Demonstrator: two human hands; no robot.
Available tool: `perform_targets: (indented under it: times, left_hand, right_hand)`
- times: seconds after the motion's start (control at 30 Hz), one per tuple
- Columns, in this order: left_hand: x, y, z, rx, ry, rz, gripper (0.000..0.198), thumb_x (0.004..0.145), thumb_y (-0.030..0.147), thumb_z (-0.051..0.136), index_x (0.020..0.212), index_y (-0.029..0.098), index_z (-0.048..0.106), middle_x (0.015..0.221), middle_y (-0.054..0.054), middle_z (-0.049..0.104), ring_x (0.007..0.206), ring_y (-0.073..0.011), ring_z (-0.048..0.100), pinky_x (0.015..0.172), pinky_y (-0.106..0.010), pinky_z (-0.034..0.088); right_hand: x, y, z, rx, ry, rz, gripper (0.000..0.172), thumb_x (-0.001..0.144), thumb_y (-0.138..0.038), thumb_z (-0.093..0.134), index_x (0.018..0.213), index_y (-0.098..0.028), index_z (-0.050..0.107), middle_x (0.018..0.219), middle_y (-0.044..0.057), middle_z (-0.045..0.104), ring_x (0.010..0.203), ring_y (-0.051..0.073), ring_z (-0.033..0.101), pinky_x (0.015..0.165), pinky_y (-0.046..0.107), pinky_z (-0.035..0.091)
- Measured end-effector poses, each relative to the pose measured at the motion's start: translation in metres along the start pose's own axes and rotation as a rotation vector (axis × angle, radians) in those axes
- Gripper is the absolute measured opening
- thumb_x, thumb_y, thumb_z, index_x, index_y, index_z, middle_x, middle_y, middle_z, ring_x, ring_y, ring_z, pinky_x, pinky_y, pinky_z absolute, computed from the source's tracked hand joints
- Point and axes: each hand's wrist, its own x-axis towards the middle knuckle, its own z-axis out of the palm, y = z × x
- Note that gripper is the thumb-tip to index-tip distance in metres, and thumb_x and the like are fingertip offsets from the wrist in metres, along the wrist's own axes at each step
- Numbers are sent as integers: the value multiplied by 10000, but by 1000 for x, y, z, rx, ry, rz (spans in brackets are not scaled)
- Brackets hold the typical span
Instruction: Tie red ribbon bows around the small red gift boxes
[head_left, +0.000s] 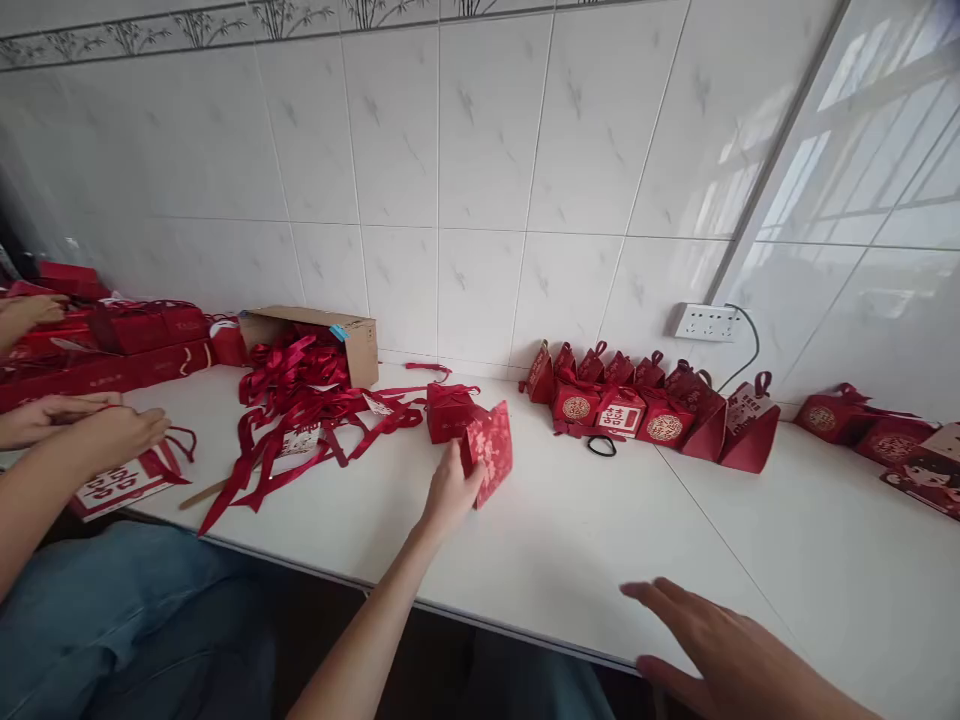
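Note:
My left hand [450, 490] grips a red gift box [491, 455] with a pale floral pattern, tilted above the white tabletop. Thumb and fingers close around its left side. Just behind it stands another small red box [446, 415], partly covered by the held one. My right hand [697, 630] hovers over the table's front edge, fingers spread, with nothing in it. Farther back on the right sits a group of finished-looking red gift boxes [619, 412] with ribbon loops and gold or white emblems. A black ring-shaped band [601, 446] lies before them.
Red ribbons [300, 370] spill from a cardboard box [362, 350] at the back left. At far left, a co-worker's hands [124, 435] are over a red-and-white bag [124, 485]. A power strip [709, 322] with a cable hangs on the tiled wall. More red boxes [896, 437] stand far right.

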Motion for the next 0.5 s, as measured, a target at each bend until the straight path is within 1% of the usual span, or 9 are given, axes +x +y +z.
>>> perform_targets:
  times: [0.07, 0.13, 0.17, 0.23, 0.3, 0.33, 0.4, 0.43, 0.5]
  left_hand:
    - [-16, 6, -1, -38, -87, 58, 314, 740, 217, 529, 1051, 177, 508, 1022, -91, 637, 957, -238, 613, 848, -355, 472]
    - [-34, 13, 0, -87, -173, 117, 305, 707, 184, 544, 1011, 191, 527, 950, -41, 649, 871, -189, 622, 799, -290, 487]
    - [-43, 16, 2, -118, -224, 144, 312, 693, 177, 554, 1003, 194, 532, 929, -27, 648, 846, -176, 618, 778, -271, 489]
    - [-60, 21, 7, -294, -342, 191, 335, 689, 178, 562, 1022, 183, 525, 968, -37, 629, 869, -180, 593, 791, -278, 475]
    - [-72, 22, 14, -386, -420, 186, 359, 690, 176, 560, 1046, 178, 516, 986, -39, 613, 880, -182, 571, 802, -289, 460]
    - [-77, 21, 17, -412, -440, 174, 362, 686, 173, 561, 1046, 175, 514, 987, -38, 603, 884, -182, 560, 808, -293, 451]
    - [-83, 19, 23, -456, -458, 135, 355, 677, 166, 560, 1028, 171, 511, 967, -29, 584, 877, -178, 539, 807, -298, 438]
    - [-85, 18, 26, -480, -459, 115, 348, 672, 165, 561, 1017, 169, 510, 949, -23, 575, 869, -173, 530, 803, -298, 434]
    - [-88, 18, 31, -534, -451, 82, 340, 663, 168, 569, 998, 163, 510, 910, -10, 559, 845, -164, 520, 789, -297, 430]
  right_hand:
    - [24, -11, -4, 8, 119, -28, 455, 847, -420, 525, 1236, -185, 542, 1140, 127, 660, 884, 246, 699, 676, 316, 604]
    - [47, -17, -9, 32, 277, -9, 559, 880, -475, 454, 1331, -146, 420, 1245, 170, 577, 1009, 257, 653, 731, 333, 592]
    - [57, -19, -11, 53, 347, 8, 591, 887, -497, 431, 1355, -140, 377, 1271, 179, 550, 1055, 263, 628, 757, 345, 585]
    - [75, -20, -14, 128, 430, 41, 616, 880, -530, 425, 1359, -149, 358, 1251, 172, 563, 1067, 264, 619, 773, 346, 577]
    - [88, -19, -16, 246, 411, 66, 565, 864, -540, 456, 1297, -177, 438, 1115, 129, 653, 929, 236, 678, 699, 297, 588]
    - [92, -19, -17, 307, 365, 75, 498, 857, -537, 473, 1223, -200, 511, 1010, 93, 696, 820, 213, 700, 639, 264, 586]
    - [97, -18, -18, 412, 253, 79, 345, 852, -514, 493, 1012, -243, 634, 810, 23, 724, 618, 164, 689, 532, 210, 559]
    - [98, -17, -19, 453, 219, 83, 312, 852, -507, 491, 912, -254, 664, 747, 1, 720, 555, 147, 669, 497, 195, 543]
    - [97, -15, -21, 519, 238, 115, 344, 836, -532, 485, 794, -259, 688, 690, -11, 716, 487, 139, 642, 439, 185, 519]
